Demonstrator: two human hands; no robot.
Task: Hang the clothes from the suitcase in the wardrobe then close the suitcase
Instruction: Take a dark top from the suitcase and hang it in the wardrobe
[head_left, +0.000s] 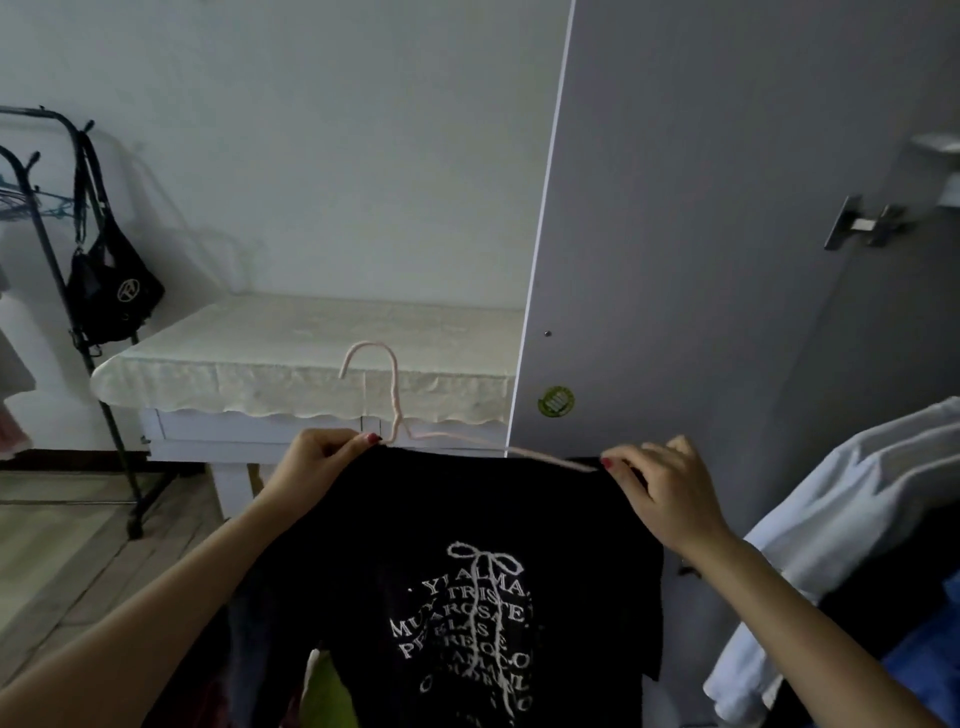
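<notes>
Both hands mid-frame: left hand (317, 457) and right hand (660, 483) each pinch a shoulder of the black printed t-shirt (467, 571) on a thin pink wire hanger (395, 410).

one black t-shirt (467, 545); one pink hanger (393, 395); two hands; one black bag (111, 288).

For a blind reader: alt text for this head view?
Two hands, left hand and right hand, pinch a black printed T-shirt at the shoulders on a pink hanger, beside an open wardrobe door.

black printed t-shirt (467, 571), on pink hanger (395, 410)
</notes>
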